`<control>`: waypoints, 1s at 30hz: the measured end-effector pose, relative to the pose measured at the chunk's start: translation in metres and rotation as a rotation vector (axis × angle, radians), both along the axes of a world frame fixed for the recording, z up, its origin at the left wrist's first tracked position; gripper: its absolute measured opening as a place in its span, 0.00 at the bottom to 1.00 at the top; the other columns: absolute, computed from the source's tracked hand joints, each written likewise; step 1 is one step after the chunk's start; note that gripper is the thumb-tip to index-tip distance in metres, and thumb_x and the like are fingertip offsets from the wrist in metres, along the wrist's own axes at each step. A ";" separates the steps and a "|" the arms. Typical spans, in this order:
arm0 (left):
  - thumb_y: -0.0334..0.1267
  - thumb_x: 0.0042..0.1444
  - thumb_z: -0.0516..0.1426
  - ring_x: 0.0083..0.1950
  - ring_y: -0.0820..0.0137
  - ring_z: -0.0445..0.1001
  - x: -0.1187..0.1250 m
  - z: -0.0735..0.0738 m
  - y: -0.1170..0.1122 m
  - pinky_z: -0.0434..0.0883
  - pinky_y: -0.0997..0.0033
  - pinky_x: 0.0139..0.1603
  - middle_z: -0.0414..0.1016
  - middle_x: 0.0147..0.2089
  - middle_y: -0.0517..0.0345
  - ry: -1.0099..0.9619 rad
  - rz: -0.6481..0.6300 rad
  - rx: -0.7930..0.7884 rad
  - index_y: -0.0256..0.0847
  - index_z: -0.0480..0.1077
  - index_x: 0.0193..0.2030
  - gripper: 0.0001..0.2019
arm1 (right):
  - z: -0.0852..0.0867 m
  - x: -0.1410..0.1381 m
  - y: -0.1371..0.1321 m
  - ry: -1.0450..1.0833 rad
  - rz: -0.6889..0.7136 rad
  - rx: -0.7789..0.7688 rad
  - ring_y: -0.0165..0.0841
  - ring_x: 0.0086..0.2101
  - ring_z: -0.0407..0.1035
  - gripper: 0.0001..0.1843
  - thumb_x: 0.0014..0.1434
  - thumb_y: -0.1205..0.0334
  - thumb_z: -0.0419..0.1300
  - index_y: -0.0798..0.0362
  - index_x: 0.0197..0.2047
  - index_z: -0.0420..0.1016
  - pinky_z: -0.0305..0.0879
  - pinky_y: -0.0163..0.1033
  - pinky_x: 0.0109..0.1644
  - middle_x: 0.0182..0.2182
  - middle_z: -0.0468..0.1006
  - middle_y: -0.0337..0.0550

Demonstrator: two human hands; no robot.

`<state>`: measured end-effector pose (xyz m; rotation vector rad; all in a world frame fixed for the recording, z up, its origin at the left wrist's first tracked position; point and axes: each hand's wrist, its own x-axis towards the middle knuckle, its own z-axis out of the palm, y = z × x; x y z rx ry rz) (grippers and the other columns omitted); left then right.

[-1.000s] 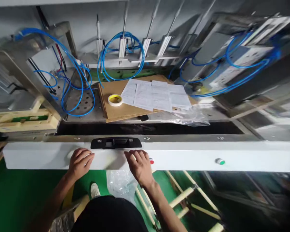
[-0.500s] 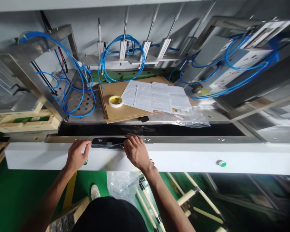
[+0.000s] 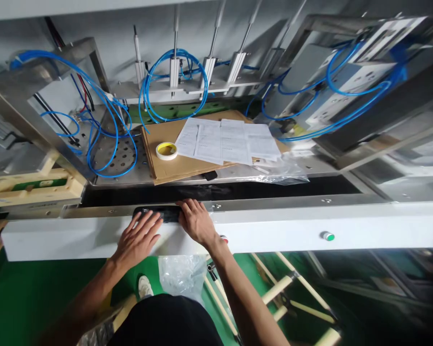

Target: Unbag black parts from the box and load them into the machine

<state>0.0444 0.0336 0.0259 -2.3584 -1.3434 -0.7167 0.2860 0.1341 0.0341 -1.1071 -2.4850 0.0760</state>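
Both hands lie flat with fingers spread on the black plastic handle plate set in the long white metal machine beam: left hand, right hand. No writing is legible on the white printed sheets.

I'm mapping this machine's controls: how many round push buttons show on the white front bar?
2. A green button sits toward the bar's right; a red button peeks out beside the right hand. The left hand may cover another.
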 end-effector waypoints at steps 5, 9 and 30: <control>0.41 0.71 0.58 0.74 0.55 0.67 0.003 -0.010 0.024 0.66 0.52 0.73 0.65 0.76 0.47 0.176 0.046 -0.211 0.36 0.65 0.73 0.26 | 0.005 0.002 -0.008 -0.022 -0.008 -0.020 0.43 0.43 0.69 0.21 0.72 0.67 0.53 0.52 0.65 0.74 0.64 0.48 0.49 0.45 0.80 0.51; 0.40 0.70 0.58 0.67 0.54 0.74 -0.001 -0.007 0.023 0.72 0.54 0.66 0.72 0.71 0.45 0.178 0.052 -0.313 0.39 0.68 0.71 0.24 | 0.014 0.008 -0.032 0.049 -0.047 0.064 0.46 0.52 0.70 0.23 0.74 0.56 0.54 0.54 0.68 0.70 0.64 0.53 0.61 0.53 0.80 0.54; 0.40 0.71 0.57 0.57 0.56 0.78 -0.012 0.031 0.044 0.74 0.53 0.60 0.80 0.56 0.47 -0.132 -0.116 -0.253 0.42 0.68 0.62 0.15 | 0.027 -0.024 -0.014 -0.108 -0.026 -0.117 0.42 0.41 0.69 0.10 0.66 0.69 0.57 0.59 0.49 0.75 0.65 0.46 0.48 0.39 0.81 0.50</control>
